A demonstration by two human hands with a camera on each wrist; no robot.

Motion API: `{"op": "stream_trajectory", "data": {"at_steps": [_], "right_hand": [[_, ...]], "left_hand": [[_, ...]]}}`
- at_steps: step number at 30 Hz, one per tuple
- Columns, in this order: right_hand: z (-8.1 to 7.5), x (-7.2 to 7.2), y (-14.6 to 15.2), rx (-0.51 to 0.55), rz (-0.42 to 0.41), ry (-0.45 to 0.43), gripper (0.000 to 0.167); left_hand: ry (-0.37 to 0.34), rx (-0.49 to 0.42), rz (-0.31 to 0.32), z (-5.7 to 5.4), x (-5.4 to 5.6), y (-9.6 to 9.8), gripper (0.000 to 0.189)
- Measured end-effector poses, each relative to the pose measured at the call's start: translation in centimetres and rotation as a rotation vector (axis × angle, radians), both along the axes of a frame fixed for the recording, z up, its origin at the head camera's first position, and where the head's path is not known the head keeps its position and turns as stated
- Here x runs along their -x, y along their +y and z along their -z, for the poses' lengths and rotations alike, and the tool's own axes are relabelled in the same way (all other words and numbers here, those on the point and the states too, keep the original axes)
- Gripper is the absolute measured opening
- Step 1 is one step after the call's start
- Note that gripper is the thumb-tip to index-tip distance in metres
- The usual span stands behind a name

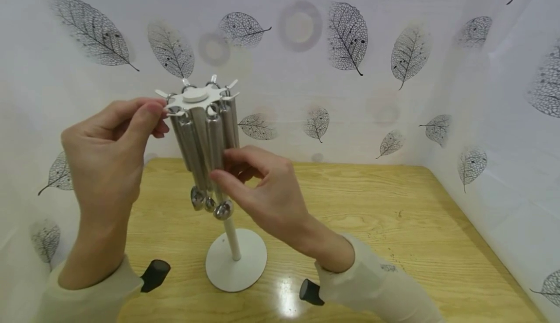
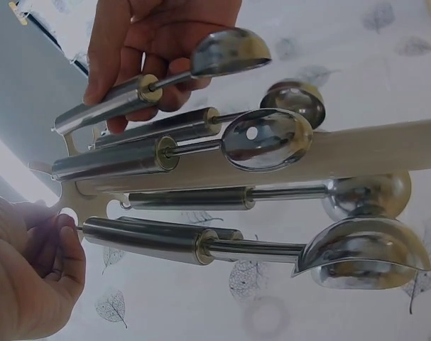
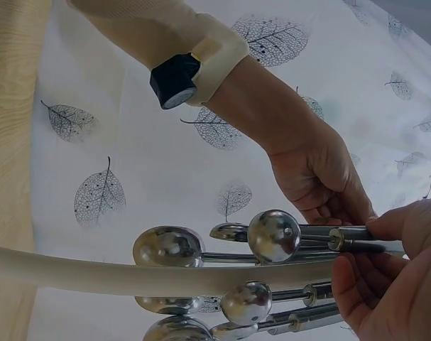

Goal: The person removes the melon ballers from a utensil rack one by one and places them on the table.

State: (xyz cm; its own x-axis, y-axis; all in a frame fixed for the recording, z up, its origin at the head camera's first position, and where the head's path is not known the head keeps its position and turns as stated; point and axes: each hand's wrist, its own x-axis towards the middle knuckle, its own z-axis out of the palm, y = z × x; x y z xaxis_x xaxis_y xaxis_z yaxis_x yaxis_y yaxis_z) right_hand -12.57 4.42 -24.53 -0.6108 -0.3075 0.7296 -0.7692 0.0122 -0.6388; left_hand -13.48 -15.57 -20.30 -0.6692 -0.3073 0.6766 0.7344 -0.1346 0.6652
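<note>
A white utensil stand (image 1: 233,245) with a pole and round base holds several metal scoops, hung by rings from its hooked top plate (image 1: 196,96). My left hand (image 1: 107,155) pinches the plate's left edge by a hook. In the left wrist view, those left fingers (image 2: 66,249) are beside one scoop's hanging ring. With thumb and fingers, my right hand (image 1: 267,187) holds the cylindrical handle of a front scoop (image 1: 216,138). That scoop's bowl (image 2: 229,53) points away from the plate. In the right wrist view, the right thumb (image 3: 389,224) lies along the handle.
The stand is on a wood-grain table (image 1: 350,226), with small dark marks at its right. A white leaf-printed sheet (image 1: 284,85) surrounds the table at the back and sides. Small black wrist cameras (image 1: 155,275) are strapped to both sleeves.
</note>
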Motion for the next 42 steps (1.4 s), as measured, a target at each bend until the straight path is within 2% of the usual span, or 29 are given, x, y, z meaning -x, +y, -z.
{"op": "stream_trajectory", "data": {"at_steps": [7,14,20,25,35,42], "right_hand": [[-0.5,-0.4,1.3,0.017,-0.002,0.021,0.022],[-1.0,-0.1,3.8,0.009,0.089,0.017,0.018],[-1.0,0.5,6.1,-0.008,0.198,-0.063,0.018],[-0.6,0.8,7.8,-0.006,0.259,-0.109,0.019],[1.1,1.5,10.6,-0.026,0.302,-0.244,0.019],[2.9,1.9,11.8,-0.058,0.285,-0.362,0.024]], "left_hand": [[-0.012,0.017,-0.019,-0.1,0.0,-0.1,0.023],[-0.020,0.033,-0.047,-0.1,-0.2,-0.4,0.025],[-0.017,0.027,-0.050,0.0,-0.2,-0.5,0.025],[-0.014,0.010,-0.036,0.1,-0.2,-0.5,0.027],[0.014,-0.017,0.021,0.2,0.1,-0.3,0.024],[-0.006,0.005,-0.007,0.2,0.0,-0.2,0.024]]}}
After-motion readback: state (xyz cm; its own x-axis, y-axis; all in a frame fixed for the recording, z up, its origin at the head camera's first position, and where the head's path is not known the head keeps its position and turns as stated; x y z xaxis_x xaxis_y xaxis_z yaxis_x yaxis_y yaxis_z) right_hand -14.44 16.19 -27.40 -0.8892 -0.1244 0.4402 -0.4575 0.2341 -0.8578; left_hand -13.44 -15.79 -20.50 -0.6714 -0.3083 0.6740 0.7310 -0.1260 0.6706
